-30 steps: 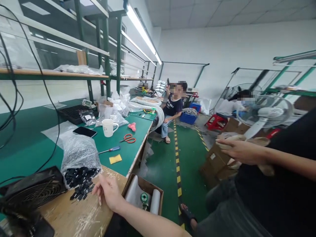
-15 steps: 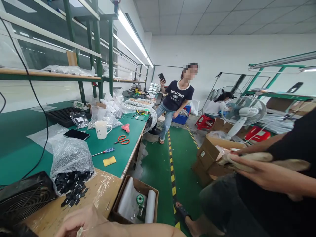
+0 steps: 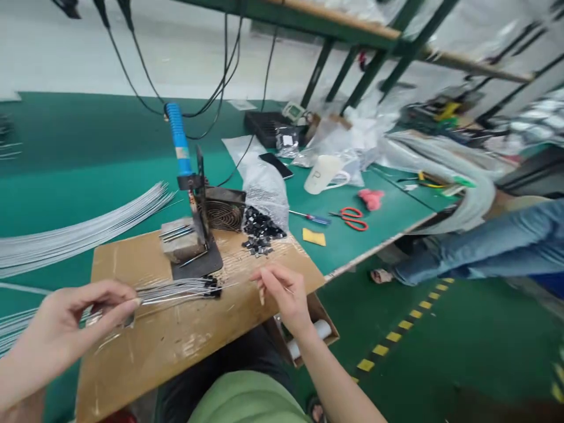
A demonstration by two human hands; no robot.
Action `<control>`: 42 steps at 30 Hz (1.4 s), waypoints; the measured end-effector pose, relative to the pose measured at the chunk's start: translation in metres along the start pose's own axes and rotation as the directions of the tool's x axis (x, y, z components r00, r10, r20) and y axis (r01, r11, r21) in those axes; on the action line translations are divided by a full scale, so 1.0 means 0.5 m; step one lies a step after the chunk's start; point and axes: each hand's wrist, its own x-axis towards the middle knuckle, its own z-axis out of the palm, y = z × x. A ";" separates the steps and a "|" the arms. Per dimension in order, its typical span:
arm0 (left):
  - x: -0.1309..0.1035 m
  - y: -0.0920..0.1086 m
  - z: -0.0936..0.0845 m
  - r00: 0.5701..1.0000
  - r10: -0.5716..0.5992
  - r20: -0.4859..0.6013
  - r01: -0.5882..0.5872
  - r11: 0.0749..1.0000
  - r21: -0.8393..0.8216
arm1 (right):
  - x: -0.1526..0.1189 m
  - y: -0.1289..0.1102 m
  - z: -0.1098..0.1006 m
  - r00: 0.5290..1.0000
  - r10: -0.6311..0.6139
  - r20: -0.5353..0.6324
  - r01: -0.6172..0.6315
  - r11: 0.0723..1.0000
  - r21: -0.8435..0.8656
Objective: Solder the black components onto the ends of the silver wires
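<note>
cardboard sheet point(image 3: 185, 335) ahead again after facing the aisle point(image 3: 396, 358); judged back on wire handling. pinching pale wires point(image 3: 176, 289) with left hand point(image 3: 83, 323), left edge to mid-sheet; right hand point(image 3: 282, 294) curled over front-right edge, pinch too blurred to tell. beyond, far edge: black pieces point(image 3: 258, 244).

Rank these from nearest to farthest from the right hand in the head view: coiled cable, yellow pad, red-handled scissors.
1. Yellow pad: just up and right of the right hand.
2. Red-handled scissors: farther along, up and right.
3. Coiled cable: well off to the right.
</note>
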 end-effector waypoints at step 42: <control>-0.007 0.287 0.151 0.977 0.057 0.204 -0.049 0.998 -0.042 | 0.006 0.000 0.078 0.975 -0.015 0.221 0.045 0.990 -0.134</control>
